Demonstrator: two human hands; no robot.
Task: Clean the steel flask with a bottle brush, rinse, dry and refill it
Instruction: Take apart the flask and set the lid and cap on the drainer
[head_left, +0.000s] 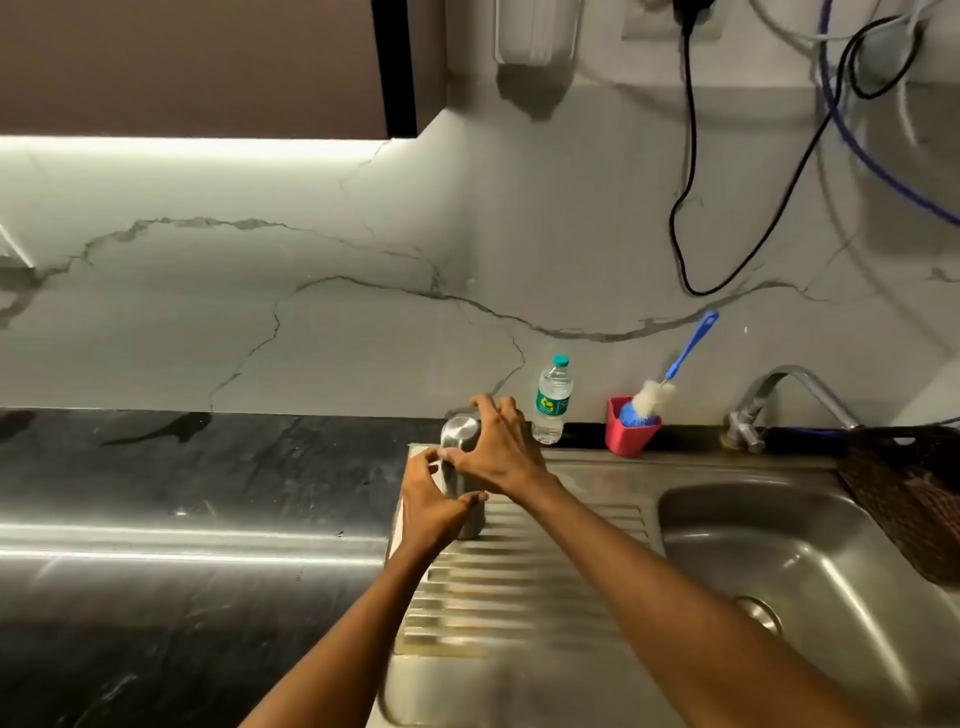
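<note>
Two bare forearms reach in over the ribbed draining board (519, 571), and both hands are on the steel flask (460, 467). The left hand (431, 512) is wrapped around the body low down, fingers closed on it; the right hand (498, 449) is cupped over the top, closed around the cap end. The flask stands upright on the board, long axis vertical, cap up, base just below the left hand's grip. Polished steel, rigid, likely slick if wet, so I'd say a full wrap round the body is the place to brace while the top twists. Beyond the right hand stands a plastic water bottle (552, 399); further right, the bottle brush (670, 376) leans in a red cup (629, 426), handle up. The sink basin (779, 545) lies right of the grip
</note>
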